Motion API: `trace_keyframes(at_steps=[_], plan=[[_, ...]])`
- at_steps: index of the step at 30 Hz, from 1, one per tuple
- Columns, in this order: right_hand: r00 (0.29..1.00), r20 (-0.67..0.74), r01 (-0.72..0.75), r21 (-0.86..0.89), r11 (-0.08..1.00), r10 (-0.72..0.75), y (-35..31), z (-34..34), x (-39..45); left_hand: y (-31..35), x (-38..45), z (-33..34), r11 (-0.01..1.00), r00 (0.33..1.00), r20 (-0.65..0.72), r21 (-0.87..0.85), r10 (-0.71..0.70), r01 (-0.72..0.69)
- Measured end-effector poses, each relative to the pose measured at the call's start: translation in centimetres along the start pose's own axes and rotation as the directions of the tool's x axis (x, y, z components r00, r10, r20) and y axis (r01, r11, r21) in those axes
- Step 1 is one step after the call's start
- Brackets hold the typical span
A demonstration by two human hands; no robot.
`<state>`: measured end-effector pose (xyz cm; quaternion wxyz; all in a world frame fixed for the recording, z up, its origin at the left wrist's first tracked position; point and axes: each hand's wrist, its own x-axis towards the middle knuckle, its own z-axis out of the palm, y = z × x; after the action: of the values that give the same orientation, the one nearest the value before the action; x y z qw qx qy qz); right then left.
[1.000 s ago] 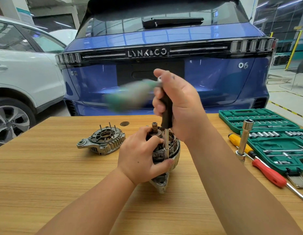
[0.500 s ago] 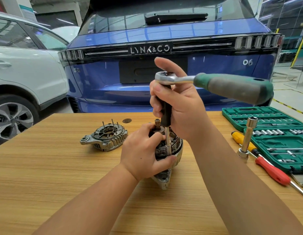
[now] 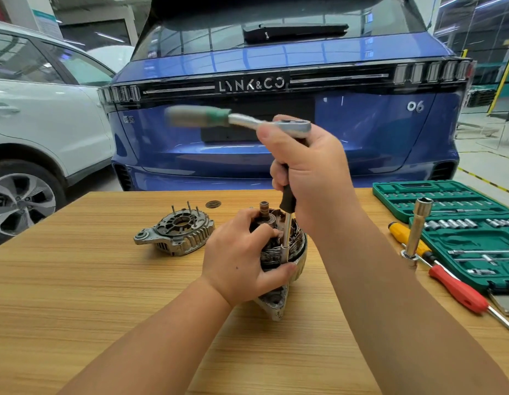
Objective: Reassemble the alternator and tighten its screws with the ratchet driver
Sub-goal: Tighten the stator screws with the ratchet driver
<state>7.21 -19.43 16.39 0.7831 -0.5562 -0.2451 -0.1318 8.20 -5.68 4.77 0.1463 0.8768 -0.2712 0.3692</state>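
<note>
Right hand (image 3: 310, 178) grips the ratchet driver (image 3: 287, 195) upright at frame centre, left hand (image 3: 241, 260) clamped on the alternator (image 3: 287, 252), evidently bracing it against tightening torque.

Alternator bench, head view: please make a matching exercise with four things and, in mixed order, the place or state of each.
Things:
1. left hand
2. right hand
3. rear cover
4. red screwdriver

States:
A. lies beside the green socket case
B. grips the driver handle under the ratchet head
C. lies alone on the table
D. holds the alternator body

Pairs: 1-D, 2-B, 3-C, 4-A
</note>
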Motion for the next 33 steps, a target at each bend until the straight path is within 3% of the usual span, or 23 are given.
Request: trace_keyframes(at_steps=[2,6,12,15,18,23,27,30,33], plan=[[0.999,0.002,-0.039,-0.015,0.999,0.039,-0.1,0.0,-0.1,0.0,0.0,0.0,1.0,1.0,0.007,-0.002,0.001,-0.001],[0.968,0.219,-0.179,0.243,0.953,0.126,-0.1,-0.1,-0.3,-0.1,-0.1,-0.1,1.0,1.0,0.029,-0.015,-0.01,0.01],[0.991,0.132,-0.038,0.132,0.991,0.021,1.0,1.0,-0.6,-0.1,0.1,-0.3,1.0,0.999,0.033,-0.01,0.009,-0.009],[0.986,0.096,0.132,0.058,0.989,-0.138,1.1,0.6,-0.6,-0.1,0.0,-0.3,1.0,0.999,0.047,-0.024,-0.007,0.008],[0.965,0.143,0.22,0.008,0.975,-0.219,1.3,0.4,-0.4,0.0,0.1,-0.3,1.0,0.999,0.052,-0.02,-0.011,0.013],[0.941,0.315,0.018,0.31,0.951,-0.121,1.0,-0.3,-0.2,0.2,0.1,-0.4,1.0,0.999,0.034,-0.022,-0.019,0.02],[0.938,0.341,-0.077,0.389,0.918,-0.065,0.8,-1.0,0.0,0.2,0.1,-0.3,0.999,0.999,0.033,-0.032,-0.02,0.021],[0.955,0.297,-0.132,0.368,0.921,0.018,0.3,-0.9,0.1,0.2,0.1,-0.3,0.999,1.0,0.026,-0.029,-0.017,0.017],[0.996,0.058,-0.074,0.222,0.972,0.063,0.0,-0.3,0.1,0.1,0.0,-0.2,1.0,1.0,0.022,-0.018,-0.005,0.005]])
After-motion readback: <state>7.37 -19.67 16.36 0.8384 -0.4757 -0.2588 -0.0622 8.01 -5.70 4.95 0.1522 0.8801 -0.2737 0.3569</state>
